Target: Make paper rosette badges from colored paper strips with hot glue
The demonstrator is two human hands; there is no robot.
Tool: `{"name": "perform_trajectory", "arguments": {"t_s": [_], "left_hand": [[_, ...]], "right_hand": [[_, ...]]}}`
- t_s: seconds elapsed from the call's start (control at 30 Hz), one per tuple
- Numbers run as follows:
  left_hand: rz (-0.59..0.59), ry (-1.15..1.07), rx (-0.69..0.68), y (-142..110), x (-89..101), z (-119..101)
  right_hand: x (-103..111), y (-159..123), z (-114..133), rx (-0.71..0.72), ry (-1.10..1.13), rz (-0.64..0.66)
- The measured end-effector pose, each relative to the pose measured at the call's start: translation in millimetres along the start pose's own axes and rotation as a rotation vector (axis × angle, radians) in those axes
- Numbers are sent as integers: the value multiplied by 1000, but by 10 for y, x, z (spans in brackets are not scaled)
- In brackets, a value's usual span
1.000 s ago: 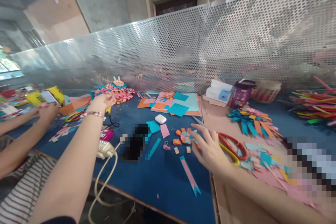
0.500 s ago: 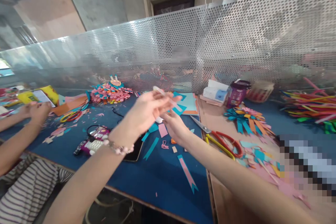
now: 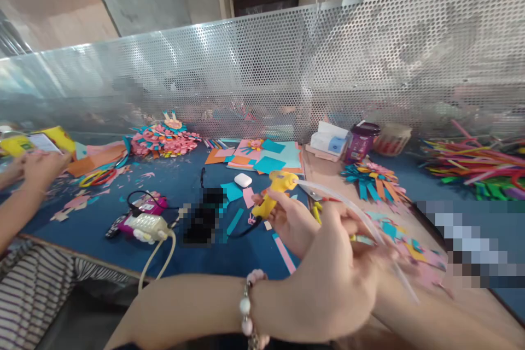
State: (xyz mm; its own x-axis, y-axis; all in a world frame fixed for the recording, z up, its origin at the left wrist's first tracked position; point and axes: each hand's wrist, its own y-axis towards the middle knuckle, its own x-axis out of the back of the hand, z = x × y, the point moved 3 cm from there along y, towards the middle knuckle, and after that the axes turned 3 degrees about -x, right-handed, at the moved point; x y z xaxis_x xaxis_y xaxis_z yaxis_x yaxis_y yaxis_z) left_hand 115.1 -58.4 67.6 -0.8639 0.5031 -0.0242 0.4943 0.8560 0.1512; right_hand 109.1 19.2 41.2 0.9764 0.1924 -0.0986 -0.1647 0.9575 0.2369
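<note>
My right hand is closed round a yellow glue gun, held just above the blue table with its black cord hanging off to the left. A long translucent glue stick runs from the gun's back down to the right. My left hand, a bead bracelet on its wrist, crosses in front near the camera. Its fingers are blurred but closed on the stick. Small cut paper pieces lie under the hands.
A white power strip with its cable lies at the left. Nearby are a white earbud case, paper sheets, paper flowers, a tissue box, a purple cup and coloured strips. Another person's hands work at the far left. A perforated metal screen backs the table.
My left hand came back from the far left with the glue stick and now crosses low in front. My right hand left the paper scraps and now grips the yellow glue gun.
</note>
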Motion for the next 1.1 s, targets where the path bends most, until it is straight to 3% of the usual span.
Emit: {"name": "perform_trajectory", "arguments": {"t_s": [0.1, 0.2, 0.27, 0.33, 0.37, 0.4, 0.43, 0.53, 0.57, 0.67, 0.77, 0.93, 1.1], "left_hand": [[153, -61, 23, -95, -177, 69], [508, 43, 24, -167, -161, -15], [913, 174, 38, -230, 27, -173], [1170, 250, 119, -241, 405, -320], [1193, 268, 191, -202, 638, -355], [1055, 297, 238, -103, 893, -354], [844, 375, 234, 28, 1156, -317], [160, 893, 19, 415, 1835, -63], [85, 965, -1, 502, 1954, 75], [109, 1025, -29, 666, 2070, 468], [157, 1054, -80, 708, 2043, 663], [161, 1116, -163, 677, 2020, 691], [76, 1199, -236, 537, 2020, 517]], "right_hand": [[44, -106, 81, -110, 199, 42], [159, -224, 144, -112, 223, -34], [258, -308, 146, -111, 204, -80], [355, -390, 119, -89, 166, -118], [396, -427, 95, -73, 148, -132], [431, -460, 65, -55, 128, -146], [457, -490, 29, -43, 106, -158], [494, -555, -96, -38, 66, -196], [499, -570, -140, -52, 75, -210], [508, -603, -277, -130, 153, -228], [537, -621, -390, -206, 162, -237], [574, -592, -434, -255, 28, -264], [530, -506, -426, -272, -7, -215]]}}
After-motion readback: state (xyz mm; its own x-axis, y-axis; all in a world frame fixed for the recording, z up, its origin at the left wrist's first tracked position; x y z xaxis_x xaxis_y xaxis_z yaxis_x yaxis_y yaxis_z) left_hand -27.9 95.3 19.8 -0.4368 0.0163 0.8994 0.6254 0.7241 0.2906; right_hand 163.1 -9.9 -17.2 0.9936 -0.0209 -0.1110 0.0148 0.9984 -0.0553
